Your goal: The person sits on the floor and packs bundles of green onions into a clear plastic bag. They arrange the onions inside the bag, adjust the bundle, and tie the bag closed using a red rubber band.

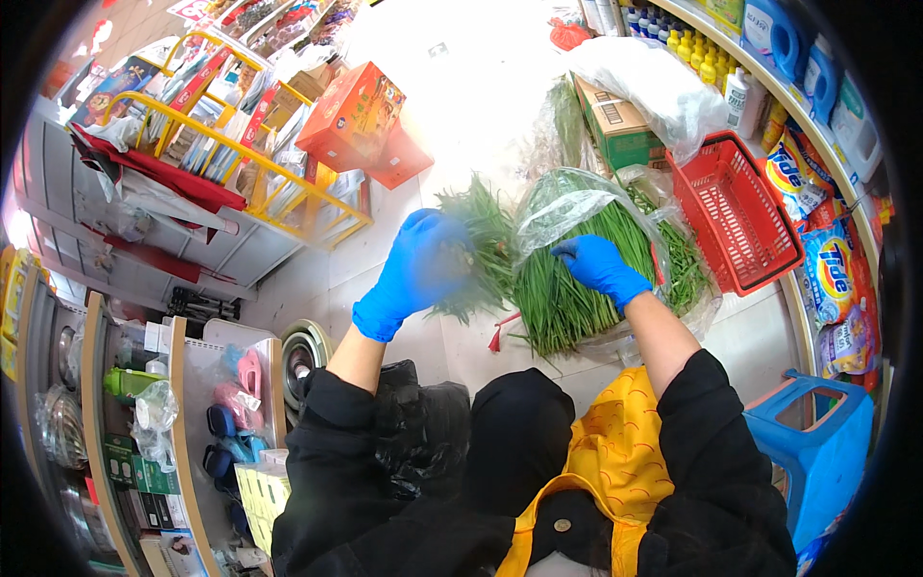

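Observation:
My left hand [418,270], in a blue glove, closes around a bunch of thin leafy greens [482,234]. A blurred patch covers its fingers and part of the bunch. My right hand [600,268], also gloved in blue, is over a big pile of garlic chives [559,303] with thumb and fingers drawn together. Whether any stalks are pinched there is not clear. A clear plastic bag [577,205] lies around and partly over the chives. Thinner green stalks [685,270] lie beside them on the right. Near the chives' lower left end is a red tie [496,339].
A red plastic basket [743,216] stands at right, before shelves with detergent bags [828,270]. A blue stool [811,447] is at lower right. Cartons [619,119] stand beyond the greens. On the left are a yellow rack [238,148], an orange box [353,115] and black bags [425,418].

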Motion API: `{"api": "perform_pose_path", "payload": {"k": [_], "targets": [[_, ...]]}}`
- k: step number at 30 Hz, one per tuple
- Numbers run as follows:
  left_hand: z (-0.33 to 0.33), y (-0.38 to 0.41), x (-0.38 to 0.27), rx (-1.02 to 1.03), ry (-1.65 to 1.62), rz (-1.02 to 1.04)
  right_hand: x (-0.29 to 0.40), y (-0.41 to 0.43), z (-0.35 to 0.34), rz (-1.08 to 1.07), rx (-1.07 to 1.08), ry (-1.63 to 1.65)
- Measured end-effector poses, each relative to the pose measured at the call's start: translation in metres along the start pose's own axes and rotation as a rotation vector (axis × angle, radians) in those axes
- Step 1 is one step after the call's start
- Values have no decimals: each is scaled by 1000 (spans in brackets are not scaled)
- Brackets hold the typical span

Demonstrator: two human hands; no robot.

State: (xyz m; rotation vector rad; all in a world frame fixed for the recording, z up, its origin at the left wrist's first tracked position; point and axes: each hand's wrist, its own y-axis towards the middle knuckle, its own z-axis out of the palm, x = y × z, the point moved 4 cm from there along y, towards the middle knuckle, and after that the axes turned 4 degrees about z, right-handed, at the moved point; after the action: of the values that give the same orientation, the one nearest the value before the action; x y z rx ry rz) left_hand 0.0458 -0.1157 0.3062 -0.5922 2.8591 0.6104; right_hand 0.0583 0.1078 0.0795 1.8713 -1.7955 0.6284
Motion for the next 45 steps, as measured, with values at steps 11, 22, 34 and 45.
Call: {"api": "perform_pose_path", "payload": {"k": [11,22,34,45], "targets": [[8,-4,17,110,26,100,-59,-23,-63,116,-53,387],[92,11,119,358,91,2,-358,-310,66,969,-331,-44],[164,-3,198,498,46,-147,-408,-384,197,1039,-179,-22],[204,12,206,596,21,-54,-419,-409,204,1187,-179,56]]}}
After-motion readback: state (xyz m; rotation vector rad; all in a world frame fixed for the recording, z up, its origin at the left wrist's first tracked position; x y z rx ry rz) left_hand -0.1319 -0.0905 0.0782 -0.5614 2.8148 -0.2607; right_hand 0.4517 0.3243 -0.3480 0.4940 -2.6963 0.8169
